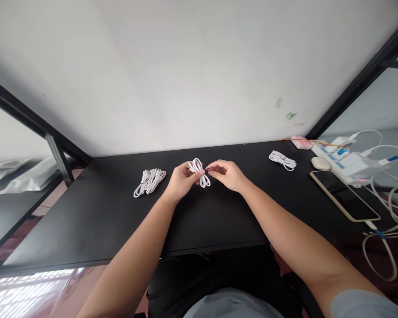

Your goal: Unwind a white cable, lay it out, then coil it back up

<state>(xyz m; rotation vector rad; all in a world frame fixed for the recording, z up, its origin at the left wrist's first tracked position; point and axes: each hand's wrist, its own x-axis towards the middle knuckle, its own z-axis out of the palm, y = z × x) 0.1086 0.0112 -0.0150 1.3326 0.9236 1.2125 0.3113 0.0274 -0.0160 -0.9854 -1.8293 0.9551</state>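
A coiled white charging cable (197, 165) is held above the middle of the black table by my left hand (182, 179), the thumb pressed across its loops. At the coil's right side, my right hand (226, 173) pinches a thin black tie (207, 170) between thumb and fingers. Left of my hands lie bundled white cables (150, 182) close together, with a dark tie around them. Another tied white cable bundle (282, 160) rests toward the back right.
The black table (215, 225) meets a white wall behind. On the right are a phone (345, 195) plugged into a cable, a small white case (320, 163), a pink-and-white block (301, 142) and a power strip (328, 155) with chargers and tangled cables. Plastic bags (29, 176) lie far left.
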